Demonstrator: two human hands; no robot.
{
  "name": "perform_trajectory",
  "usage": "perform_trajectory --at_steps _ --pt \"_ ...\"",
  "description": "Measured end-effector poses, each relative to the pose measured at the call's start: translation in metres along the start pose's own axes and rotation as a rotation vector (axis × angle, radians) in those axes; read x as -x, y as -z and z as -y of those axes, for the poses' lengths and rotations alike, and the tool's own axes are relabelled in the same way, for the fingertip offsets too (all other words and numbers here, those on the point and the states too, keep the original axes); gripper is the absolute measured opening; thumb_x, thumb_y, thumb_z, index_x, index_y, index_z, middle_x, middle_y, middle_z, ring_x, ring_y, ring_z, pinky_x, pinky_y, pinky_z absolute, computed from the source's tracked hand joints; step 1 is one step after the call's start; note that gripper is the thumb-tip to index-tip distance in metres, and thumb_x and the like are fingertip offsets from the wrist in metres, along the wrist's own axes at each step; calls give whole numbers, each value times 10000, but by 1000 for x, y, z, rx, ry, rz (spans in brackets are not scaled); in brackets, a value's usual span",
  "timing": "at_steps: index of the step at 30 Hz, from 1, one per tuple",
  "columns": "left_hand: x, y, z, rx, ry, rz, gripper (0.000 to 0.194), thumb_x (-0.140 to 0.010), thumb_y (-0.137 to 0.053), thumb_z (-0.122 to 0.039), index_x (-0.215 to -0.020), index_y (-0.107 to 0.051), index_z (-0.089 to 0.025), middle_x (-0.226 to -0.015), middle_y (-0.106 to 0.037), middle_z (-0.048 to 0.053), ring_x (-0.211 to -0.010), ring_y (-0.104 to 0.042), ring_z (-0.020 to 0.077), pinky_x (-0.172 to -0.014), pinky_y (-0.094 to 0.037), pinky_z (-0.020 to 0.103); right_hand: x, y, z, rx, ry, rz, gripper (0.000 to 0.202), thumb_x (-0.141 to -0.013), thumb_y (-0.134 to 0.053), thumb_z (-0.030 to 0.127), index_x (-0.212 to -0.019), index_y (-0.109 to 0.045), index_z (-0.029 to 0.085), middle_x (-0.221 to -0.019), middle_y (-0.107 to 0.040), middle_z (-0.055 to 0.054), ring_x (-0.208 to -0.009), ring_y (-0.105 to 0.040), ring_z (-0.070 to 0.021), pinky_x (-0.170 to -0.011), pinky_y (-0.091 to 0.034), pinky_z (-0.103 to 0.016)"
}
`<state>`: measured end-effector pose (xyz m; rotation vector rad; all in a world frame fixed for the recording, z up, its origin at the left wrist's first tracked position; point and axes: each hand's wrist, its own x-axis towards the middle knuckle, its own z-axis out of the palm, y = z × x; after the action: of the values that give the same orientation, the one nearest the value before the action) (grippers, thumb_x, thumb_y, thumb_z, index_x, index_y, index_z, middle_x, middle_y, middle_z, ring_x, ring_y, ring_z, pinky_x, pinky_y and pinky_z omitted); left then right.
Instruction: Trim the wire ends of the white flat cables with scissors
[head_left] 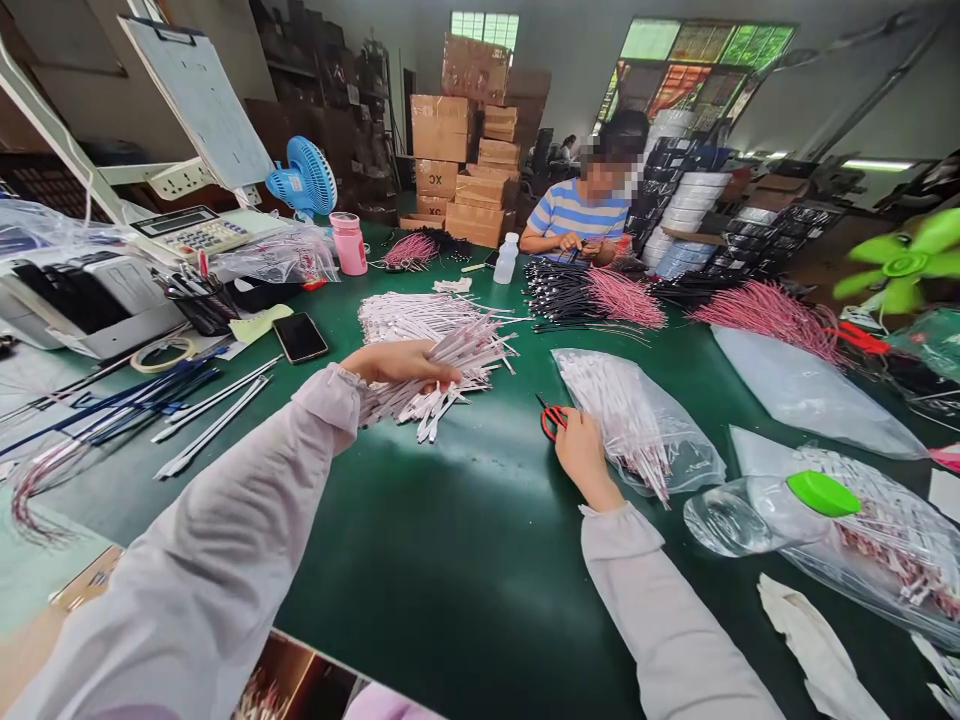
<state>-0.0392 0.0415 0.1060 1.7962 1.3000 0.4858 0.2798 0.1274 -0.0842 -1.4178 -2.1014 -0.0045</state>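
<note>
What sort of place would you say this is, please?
Probably a wire-assembly workshop: piles of white strips and black wires lie on a green table, with stacked cardboard boxes behind.

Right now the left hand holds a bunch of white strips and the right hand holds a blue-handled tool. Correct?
Not quite: the tool in the right hand is red-handled, not blue-handled, as the head view shows. The left hand does hold a bunch of white strips.
</note>
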Motion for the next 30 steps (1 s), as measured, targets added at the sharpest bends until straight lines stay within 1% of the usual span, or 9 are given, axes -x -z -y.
perform_trajectory --at_steps 4,7,9,13,17,21,23,27,30 --pt "6 3 -24 149 -42 72 370 -721 -732 -515 -596 -675 -171 -552 -595 26 -499 -505 138 -569 -448 281 9 7 3 37 27 71 204 -861 -494 166 -1027 -606 126 -913 -596 -144 -861 -553 -268 -783 -434 -379" --pt "0 3 -41 55 63 213 301 -678 -774 -452 -637 -696 -163 -563 -621 26 -475 -504 137 -501 -411 270 14 9 12 49 38 102 172 -853 -524 158 -998 -605 115 -901 -623 -148 -837 -574 -265 -755 -412 -360" --pt "-7 4 -50 31 50 217 278 -656 -794 -416 -638 -689 -159 -565 -622 26 -468 -497 139 -485 -400 273 18 9 20 38 48 109 176 -863 -528 177 -1007 -606 110 -894 -650 -144 -818 -590 -263 -741 -398 -354" --pt "-16 5 -62 69 -104 81 307 -689 -781 -416 -610 -623 -166 -571 -578 15 -487 -490 129 -502 -409 269 28 9 36 -23 64 83 205 -903 -500 258 -1007 -617 124 -913 -694 -129 -812 -618 -258 -748 -393 -358" --pt "-12 -1 -61 57 -202 -115 277 -754 -734 -411 -716 -627 -158 -592 -547 -1 -525 -483 114 -528 -405 250 35 10 41 -124 39 16 254 -905 -472 290 -1042 -625 141 -882 -706 -109 -829 -637 -257 -792 -422 -383" --pt "2 -25 -56 188 -274 -397 332 -843 -636 -428 -1006 -654 -140 -662 -557 -12 -601 -538 125 -617 -446 263 39 13 39 -240 -53 -64 315 -916 -425 321 -1109 -601 145 -862 -707 -106 -783 -646 -247 -782 -475 -404" --pt "9 -44 -52 255 -304 -480 359 -867 -606 -439 -1077 -643 -150 -697 -588 -7 -669 -585 145 -678 -476 280 43 15 37 -288 -95 -89 337 -919 -413 335 -1133 -587 142 -905 -707 -121 -792 -650 -246 -764 -498 -405" --pt "13 -82 -32 361 -313 -468 267 -874 -621 -397 -971 -663 -151 -798 -675 28 -828 -654 181 -813 -504 304 52 20 39 -347 -130 -102 347 -904 -436 344 -1149 -572 139 -928 -692 -125 -808 -648 -240 -767 -522 -409" --pt "9 -97 -16 449 -317 -461 228 -872 -640 -364 -920 -669 -143 -878 -704 58 -903 -672 196 -883 -506 324 55 25 42 -371 -139 -104 337 -896 -447 332 -1149 -569 146 -935 -682 -123 -825 -643 -237 -779 -524 -411"
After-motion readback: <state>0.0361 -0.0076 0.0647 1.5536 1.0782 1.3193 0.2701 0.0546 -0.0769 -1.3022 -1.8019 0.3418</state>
